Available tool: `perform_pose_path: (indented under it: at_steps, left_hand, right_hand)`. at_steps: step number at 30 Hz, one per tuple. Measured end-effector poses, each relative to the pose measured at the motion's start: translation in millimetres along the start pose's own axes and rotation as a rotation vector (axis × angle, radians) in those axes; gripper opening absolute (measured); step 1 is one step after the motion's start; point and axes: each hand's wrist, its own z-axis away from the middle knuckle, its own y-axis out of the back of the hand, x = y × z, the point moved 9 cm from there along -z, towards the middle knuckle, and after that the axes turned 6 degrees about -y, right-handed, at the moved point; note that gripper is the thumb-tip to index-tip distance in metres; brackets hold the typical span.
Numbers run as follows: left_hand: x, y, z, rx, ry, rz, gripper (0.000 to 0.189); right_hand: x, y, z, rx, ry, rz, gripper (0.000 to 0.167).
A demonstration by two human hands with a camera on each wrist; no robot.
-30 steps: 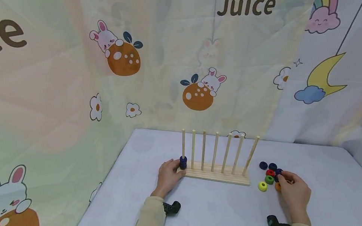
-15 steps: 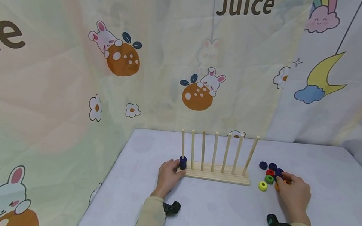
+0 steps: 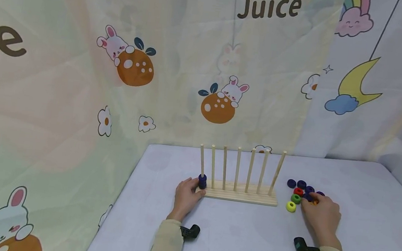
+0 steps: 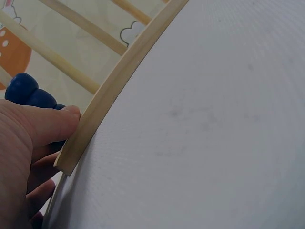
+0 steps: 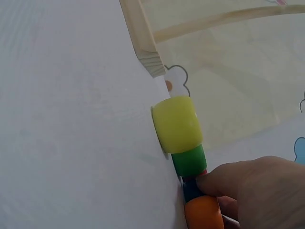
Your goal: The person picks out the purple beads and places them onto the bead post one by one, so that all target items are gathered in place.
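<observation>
The wooden peg rack [image 3: 241, 195] stands on the table with a row of upright pegs. Dark blue beads [image 3: 202, 181] are stacked on its leftmost peg. My left hand [image 3: 186, 197] grips the rack's left end; in the left wrist view the thumb lies along the front of the base, beside the blue beads [image 4: 35, 95]. On the right, my right hand [image 3: 321, 217] reaches into a loose group of beads. Its thumb and fingers pinch a dark blue bead [image 5: 192, 190], between a green bead [image 5: 189, 161] and an orange bead [image 5: 204, 213]. The fingertips are partly hidden.
Around the right hand lie a yellow bead [image 3: 290, 206], a red bead [image 3: 298, 191] and several more dark blue beads [image 3: 301, 184]. The table [image 3: 239, 239] has a white cover. Behind it hangs a printed cloth [image 3: 179, 56].
My right hand has shifted slightly left among the beads, and a dark blue bead now shows behind its knuckles. The left hand stays at the rack's end. The head view has shifted a little.
</observation>
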Motion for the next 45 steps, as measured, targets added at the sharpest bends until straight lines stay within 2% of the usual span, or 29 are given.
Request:
perform_pose_path:
  at_steps: [11,20,28,39,45]
  left_hand:
    - [2.1,1.5,-0.4,0.015,-0.009,-0.002,0.047]
    - [1.6,1.2,-0.8,0.013,-0.004,-0.007,0.047]
    - [2.8,1.8,-0.8,0.018,-0.014,-0.010,0.047]
    - [2.9,2.2,-0.1,0.023,-0.030,-0.009,0.046]
    - [-0.9,0.1,-0.5,0.008,-0.010,-0.003,0.047]
  right_hand:
    - [0,1,0.3,0.010,0.016,0.012,0.046]
    - [-1,2,0.5,-0.002,-0.025,-0.029,0.046]
    - [-9,9,2.7,0.016,0.004,-0.060,0.046]
    - [-10,17,1.5,0.010,0.002,-0.109,0.048]
    - [-15,19,1.5,-0.006,0.000,-0.109,0.053]
